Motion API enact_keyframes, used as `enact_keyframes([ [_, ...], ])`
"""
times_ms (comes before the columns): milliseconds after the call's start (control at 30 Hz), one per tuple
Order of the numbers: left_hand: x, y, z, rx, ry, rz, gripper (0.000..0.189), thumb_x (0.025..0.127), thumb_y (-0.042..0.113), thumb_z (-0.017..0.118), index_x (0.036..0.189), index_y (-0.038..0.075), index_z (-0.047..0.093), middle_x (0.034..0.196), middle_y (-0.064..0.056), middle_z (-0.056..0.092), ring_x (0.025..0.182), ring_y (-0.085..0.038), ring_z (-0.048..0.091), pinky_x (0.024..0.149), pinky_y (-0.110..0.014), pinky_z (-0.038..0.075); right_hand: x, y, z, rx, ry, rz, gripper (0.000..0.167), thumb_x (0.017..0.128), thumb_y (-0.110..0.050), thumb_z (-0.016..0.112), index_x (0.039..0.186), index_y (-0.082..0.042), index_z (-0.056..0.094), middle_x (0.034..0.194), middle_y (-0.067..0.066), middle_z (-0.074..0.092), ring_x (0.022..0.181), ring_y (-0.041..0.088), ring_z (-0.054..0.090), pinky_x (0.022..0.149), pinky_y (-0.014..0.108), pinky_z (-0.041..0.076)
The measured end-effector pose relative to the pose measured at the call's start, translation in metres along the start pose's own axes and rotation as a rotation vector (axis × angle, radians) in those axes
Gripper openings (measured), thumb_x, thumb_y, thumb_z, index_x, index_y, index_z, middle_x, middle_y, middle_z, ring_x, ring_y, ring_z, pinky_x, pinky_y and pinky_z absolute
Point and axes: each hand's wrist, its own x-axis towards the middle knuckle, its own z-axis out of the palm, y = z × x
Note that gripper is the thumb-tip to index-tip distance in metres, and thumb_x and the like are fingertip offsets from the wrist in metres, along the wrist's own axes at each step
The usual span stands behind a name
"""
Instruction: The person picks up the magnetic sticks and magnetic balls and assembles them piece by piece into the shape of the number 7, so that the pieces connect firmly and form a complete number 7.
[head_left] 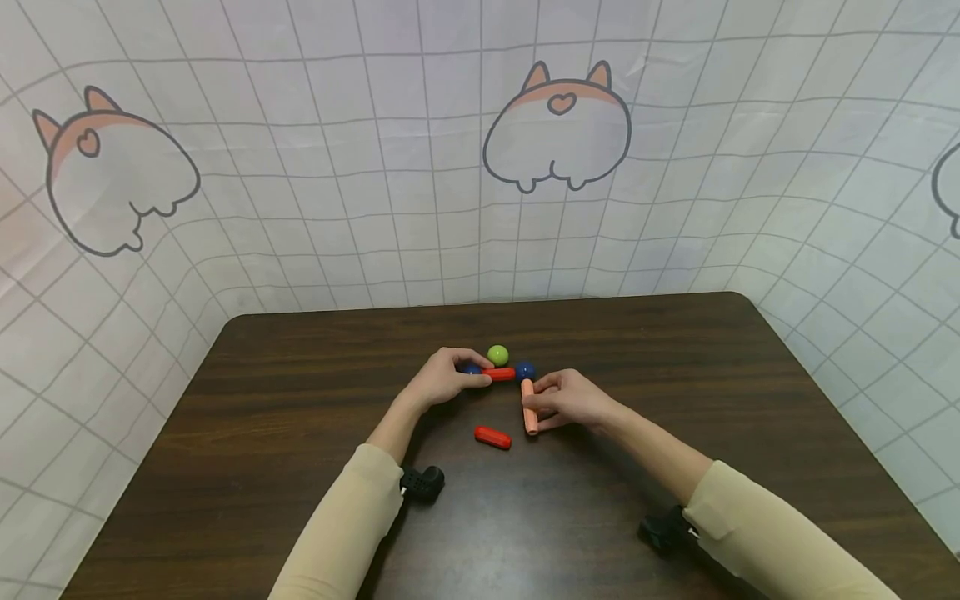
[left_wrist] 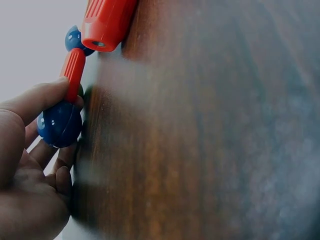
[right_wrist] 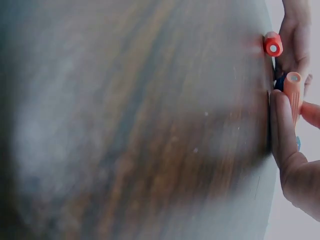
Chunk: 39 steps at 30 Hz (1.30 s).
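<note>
L hand (head_left: 441, 379) pinches red stick (head_left: 500, 374) w/ blue ball (head_left: 525, 370) at each end; R hand (head_left: 572, 400) holds orange stick (head_left: 530, 417). Green ball (head_left: 498, 355) & 2nd red stick (head_left: 492, 437) on table (head_left: 247, 433) nearby.

You are in a screened-off recording corner, whether in a home or a lab is unclear, judging by the white gridded cloth (head_left: 360, 208) with cartoon animal prints (head_left: 557, 137) around three sides of your dark wood-grain table (head_left: 300, 392) and the black cameras (head_left: 424, 485) at your cuffs (head_left: 378, 477).
</note>
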Motion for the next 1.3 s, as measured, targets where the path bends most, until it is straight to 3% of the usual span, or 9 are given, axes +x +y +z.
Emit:
enact_keyframes([
  [367,-0.001,0.002,0.0,-0.002,0.001,-0.001,0.018,0.092,0.025,0.08,0.109,0.019,0.08,0.124,-0.004,0.066,0.108,-0.025,0.056,0.092,-0.044,0.046,0.0,-0.002,0.007,0.063,0.008,0.01,0.05,0.1,-0.008,0.069,0.135,0.018,0.045,0.11,0.022,0.067,0.086,0.022,0.073,0.078,0.035,0.059],
  [600,0.0,0.002,-0.001,-0.002,-0.001,0.004,0.019,0.091,0.023,0.081,0.109,0.018,0.08,0.116,-0.002,0.067,0.101,-0.024,0.056,0.085,-0.041,0.045,0.003,-0.001,0.009,0.09,0.012,0.018,0.047,0.1,-0.007,0.068,0.133,0.018,0.045,0.11,0.023,0.066,0.084,0.022,0.073,0.077,0.035,0.059],
  [967,0.0,0.003,-0.001,0.024,0.0,0.012,0.018,0.092,0.024,0.08,0.11,0.018,0.08,0.121,-0.004,0.067,0.108,-0.025,0.057,0.095,-0.048,0.046,0.004,-0.001,0.012,0.103,0.019,0.028,0.05,0.099,-0.01,0.07,0.133,0.017,0.046,0.11,0.022,0.066,0.086,0.022,0.074,0.079,0.035,0.059],
  [1300,0.001,0.002,0.0,0.024,0.007,0.015,0.019,0.092,0.025,0.081,0.11,0.019,0.08,0.12,-0.003,0.068,0.107,-0.025,0.058,0.094,-0.047,0.046,0.005,0.0,0.013,0.112,0.024,0.02,0.051,0.099,-0.01,0.07,0.134,0.018,0.045,0.11,0.022,0.065,0.085,0.022,0.073,0.078,0.035,0.059],
])
